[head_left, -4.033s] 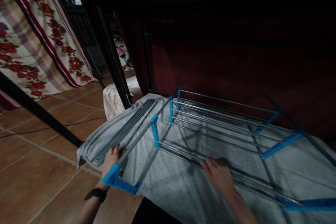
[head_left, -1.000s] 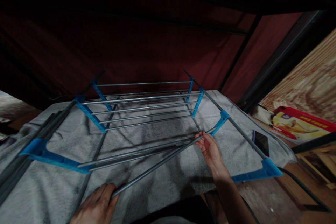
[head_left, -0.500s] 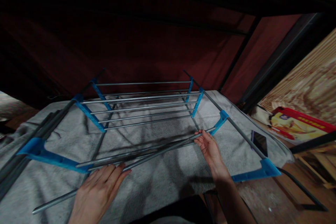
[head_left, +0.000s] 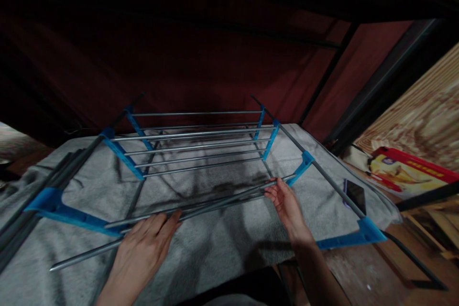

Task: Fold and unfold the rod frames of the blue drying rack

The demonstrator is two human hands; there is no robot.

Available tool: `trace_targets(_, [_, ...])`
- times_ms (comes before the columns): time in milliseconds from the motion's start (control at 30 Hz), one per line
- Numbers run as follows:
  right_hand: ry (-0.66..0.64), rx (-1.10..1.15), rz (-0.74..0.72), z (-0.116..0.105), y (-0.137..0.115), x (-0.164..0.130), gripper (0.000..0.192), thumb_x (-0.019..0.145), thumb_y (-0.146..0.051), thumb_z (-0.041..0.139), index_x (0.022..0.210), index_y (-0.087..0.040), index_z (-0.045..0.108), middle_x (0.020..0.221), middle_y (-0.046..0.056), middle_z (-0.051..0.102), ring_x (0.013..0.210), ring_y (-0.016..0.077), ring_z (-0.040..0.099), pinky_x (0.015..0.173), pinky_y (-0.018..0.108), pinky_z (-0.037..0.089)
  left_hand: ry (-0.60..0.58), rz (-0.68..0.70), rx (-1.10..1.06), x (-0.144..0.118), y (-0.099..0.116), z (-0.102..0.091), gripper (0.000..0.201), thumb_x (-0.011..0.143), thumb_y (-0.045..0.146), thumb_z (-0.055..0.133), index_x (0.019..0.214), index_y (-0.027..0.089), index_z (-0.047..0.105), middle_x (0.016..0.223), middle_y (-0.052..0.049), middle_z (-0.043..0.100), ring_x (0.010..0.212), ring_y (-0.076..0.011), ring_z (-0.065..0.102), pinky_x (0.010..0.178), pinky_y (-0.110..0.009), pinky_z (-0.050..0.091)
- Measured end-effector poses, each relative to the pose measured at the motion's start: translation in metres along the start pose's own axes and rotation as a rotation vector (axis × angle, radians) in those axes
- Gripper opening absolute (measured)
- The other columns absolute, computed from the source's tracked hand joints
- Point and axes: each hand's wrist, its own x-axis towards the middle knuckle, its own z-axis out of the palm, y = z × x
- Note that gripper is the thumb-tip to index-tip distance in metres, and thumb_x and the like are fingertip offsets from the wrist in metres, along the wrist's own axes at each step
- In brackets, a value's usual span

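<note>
Head view: both hands' grip pinches rod slanting left-near to right-far.

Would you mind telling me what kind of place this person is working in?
Probably a room in a home, down at floor level. A grey blanket is spread out with a metal rack on it, a phone lies on its edge, and dark red fabric hangs behind.

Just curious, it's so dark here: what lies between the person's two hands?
In the head view, thin metal rods span from the left hand to the right hand, over a grey towel.
</note>
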Motion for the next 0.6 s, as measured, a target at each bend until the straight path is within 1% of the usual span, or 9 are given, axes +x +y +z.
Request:
trace_targets(67, [0.038, -0.112, -0.057, -0.007, 0.004, -0.001, 0.034, 0.083, -0.056, 0.078, 0.086, -0.023, 0.071, 0.080, 0.001, 0.072, 0.072, 0.0178, 0.067, 0.062, 0.028, 0.056, 0.001, 0.000, -0.005, 0.003, 0.000, -0.002, 0.028, 0.105, 0.022, 0.045, 0.120, 0.017, 0.068, 0.084, -0.004, 0.068, 0.074, -0.0197, 0.064, 0.074, -0.034, 0.046])
trace_targets(167, [0.212, -0.322, -0.299, -0.023, 0.007, -0.003, 0.026, 0.084, -0.047, 0.076, 0.093, -0.024, 0.068, 0.086, -0.001, 0.067, 0.074, 0.0157, 0.061, 0.065, 0.026, 0.052, -0.017, -0.013, -0.019, 0.007, 0.001, -0.003, 0.028, 0.106, 0.025, 0.045, 0.119, 0.018, 0.069, 0.086, -0.004, 0.069, 0.076, -0.0196, 0.065, 0.077, -0.034, 0.047])
trace_targets(200, [0.293, -0.377, -0.392, -0.028, 0.006, -0.003, 0.026, 0.083, -0.043, 0.075, 0.099, -0.025, 0.067, 0.092, -0.001, 0.066, 0.079, 0.0158, 0.060, 0.071, 0.027, 0.052, -0.020, -0.016, -0.021, 0.008, 0.001, -0.004, 0.028, 0.106, 0.027, 0.046, 0.118, 0.018, 0.069, 0.086, -0.004, 0.069, 0.077, -0.0198, 0.066, 0.077, -0.034, 0.047])
trace_targets(267, [0.438, -0.464, -0.522, -0.036, 0.002, -0.002, 0.035, 0.084, -0.040, 0.071, 0.115, -0.026, 0.063, 0.111, 0.002, 0.065, 0.097, 0.0184, 0.061, 0.089, 0.030, 0.051, -0.025, -0.026, -0.018, 0.009, 0.000, -0.003, 0.028, 0.106, 0.031, 0.048, 0.118, 0.018, 0.070, 0.085, -0.004, 0.069, 0.077, -0.0204, 0.066, 0.078, -0.035, 0.048])
trace_targets(333, [0.500, -0.534, -0.565, -0.041, -0.004, 0.001, 0.051, 0.085, -0.041, 0.065, 0.133, -0.026, 0.057, 0.137, 0.007, 0.058, 0.121, 0.0223, 0.056, 0.106, 0.036, 0.046, -0.031, -0.041, -0.018, 0.010, -0.001, -0.002, 0.029, 0.106, 0.033, 0.048, 0.119, 0.020, 0.070, 0.084, -0.003, 0.068, 0.077, -0.0207, 0.065, 0.077, -0.035, 0.048])
trace_targets(367, [0.487, -0.563, -0.561, -0.042, -0.007, 0.004, 0.058, 0.085, -0.041, 0.063, 0.141, -0.026, 0.054, 0.147, 0.008, 0.053, 0.131, 0.0238, 0.052, 0.113, 0.039, 0.042, -0.033, -0.047, -0.019, 0.010, -0.002, -0.002, 0.029, 0.106, 0.034, 0.048, 0.120, 0.020, 0.070, 0.083, -0.003, 0.068, 0.077, -0.0207, 0.065, 0.077, -0.035, 0.048])
trace_targets(433, [0.408, -0.590, -0.527, -0.043, -0.012, 0.010, 0.067, 0.085, -0.041, 0.061, 0.150, -0.027, 0.050, 0.159, 0.008, 0.047, 0.142, 0.0253, 0.047, 0.121, 0.043, 0.035, -0.029, -0.046, -0.014, 0.012, -0.003, -0.002, 0.030, 0.106, 0.034, 0.048, 0.120, 0.020, 0.070, 0.083, -0.004, 0.068, 0.077, -0.0208, 0.065, 0.076, -0.034, 0.047])
trace_targets(500, [0.333, -0.564, -0.496, -0.042, -0.014, 0.015, 0.069, 0.085, -0.040, 0.061, 0.152, -0.027, 0.050, 0.161, 0.006, 0.048, 0.147, 0.0255, 0.045, 0.124, 0.044, 0.032, -0.011, -0.030, 0.001, 0.014, -0.003, -0.003, 0.030, 0.107, 0.033, 0.047, 0.119, 0.019, 0.070, 0.082, -0.004, 0.068, 0.076, -0.0209, 0.065, 0.075, -0.035, 0.047])
trace_targets(600, [0.306, -0.517, -0.491, -0.042, -0.014, 0.019, 0.072, 0.084, -0.038, 0.062, 0.153, -0.026, 0.052, 0.162, 0.005, 0.050, 0.149, 0.0250, 0.045, 0.126, 0.044, 0.031, -0.012, -0.020, 0.016, 0.017, -0.002, -0.004, 0.031, 0.108, 0.033, 0.045, 0.116, 0.019, 0.071, 0.080, -0.003, 0.067, 0.072, -0.0202, 0.064, 0.074, -0.034, 0.046])
